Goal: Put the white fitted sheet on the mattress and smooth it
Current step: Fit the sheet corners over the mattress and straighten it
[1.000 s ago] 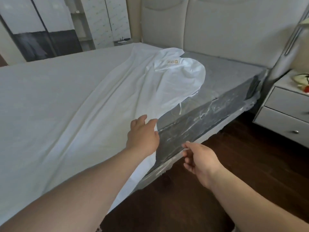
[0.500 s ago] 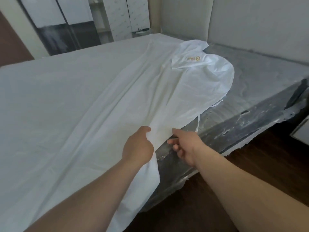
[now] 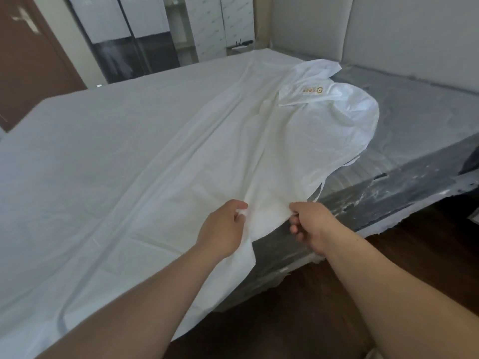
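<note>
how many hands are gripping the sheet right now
2. The left hand and the right hand pinch the white fitted sheet at its edge, side by side over the mattress side.

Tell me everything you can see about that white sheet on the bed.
The white fitted sheet is thin, creased cloth covering most of the mattress, whose grey, plastic-wrapped corner near the headboard is still bare. Its loose corner lies bunched and flipped over there, showing a small orange and gold label. Long wrinkles run along it. At the near edge, where it hangs over the side, the left hand and right hand each pinch the fabric.
</note>
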